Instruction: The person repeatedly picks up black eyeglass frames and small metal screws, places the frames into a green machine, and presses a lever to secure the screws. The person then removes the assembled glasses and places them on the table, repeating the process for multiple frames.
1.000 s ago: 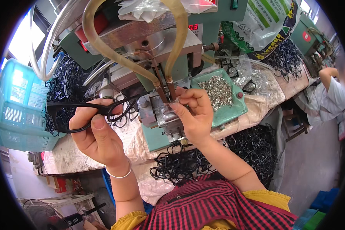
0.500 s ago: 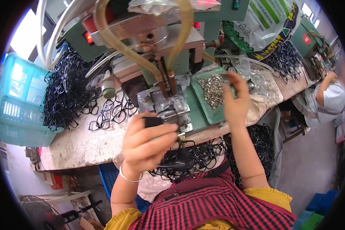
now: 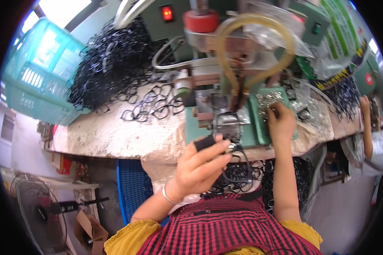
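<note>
My left hand (image 3: 204, 165), with a black wrap on one finger, is closed on a dark eyeglass frame (image 3: 248, 170) at the front of the machine's metal fixture (image 3: 229, 126). The frame hangs partly below the fingertips, over my lap. My right hand (image 3: 283, 125) reaches into a green tray (image 3: 261, 131) of small shiny metal parts (image 3: 269, 99). Its fingers are pinched together there, and whatever lies between them is hidden. Two brown-tipped electrodes (image 3: 238, 100) with a yellowish hose (image 3: 290, 46) stand above the fixture.
A tangled heap of dark eyeglass frames (image 3: 115, 63) stands at the left beside turquoise baskets (image 3: 42, 89). Loose frames (image 3: 157, 102) lie on the worn bench (image 3: 98, 134). More frames (image 3: 287, 178) fill my lap area. A fan (image 3: 38, 212) stands lower left; another person (image 3: 366, 140) sits at far right.
My right hand has come down into the metal parts and its fingers have closed. My left hand stays by the fixture's front, with an eyeglass frame now showing at its fingertips. The view has shifted left.
</note>
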The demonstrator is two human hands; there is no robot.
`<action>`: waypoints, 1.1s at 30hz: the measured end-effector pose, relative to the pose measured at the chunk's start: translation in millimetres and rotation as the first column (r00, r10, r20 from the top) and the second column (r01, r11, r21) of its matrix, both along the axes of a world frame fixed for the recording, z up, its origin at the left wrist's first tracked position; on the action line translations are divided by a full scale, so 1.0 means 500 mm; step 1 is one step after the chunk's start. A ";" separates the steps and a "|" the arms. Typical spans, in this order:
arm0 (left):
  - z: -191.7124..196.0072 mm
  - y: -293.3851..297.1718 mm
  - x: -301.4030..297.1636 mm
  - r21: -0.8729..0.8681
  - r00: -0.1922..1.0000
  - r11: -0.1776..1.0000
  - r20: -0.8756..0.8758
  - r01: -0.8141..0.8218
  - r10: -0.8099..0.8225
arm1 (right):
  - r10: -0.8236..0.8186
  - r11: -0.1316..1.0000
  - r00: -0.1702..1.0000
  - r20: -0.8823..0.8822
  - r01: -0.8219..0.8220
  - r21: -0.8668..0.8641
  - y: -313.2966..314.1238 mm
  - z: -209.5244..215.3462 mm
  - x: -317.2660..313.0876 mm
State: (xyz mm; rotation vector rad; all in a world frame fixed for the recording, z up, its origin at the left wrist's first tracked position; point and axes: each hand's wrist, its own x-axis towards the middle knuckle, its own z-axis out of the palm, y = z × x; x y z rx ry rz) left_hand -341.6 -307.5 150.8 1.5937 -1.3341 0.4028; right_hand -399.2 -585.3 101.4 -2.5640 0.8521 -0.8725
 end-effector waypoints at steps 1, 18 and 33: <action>-0.019 0.029 -0.014 -0.016 0.998 0.998 -0.017 -0.063 0.063 | 0.005 0.998 0.999 0.046 -0.002 -0.065 -0.008 -0.014 -0.003; -0.138 0.072 0.418 0.773 0.733 0.169 0.473 -0.612 0.489 | 0.010 0.909 0.936 0.351 -0.155 0.387 0.002 -0.013 -0.038; -0.027 0.067 0.263 -0.077 0.752 0.915 -0.600 -0.396 0.274 | 0.377 0.840 0.722 0.580 -0.530 0.113 0.100 0.109 0.042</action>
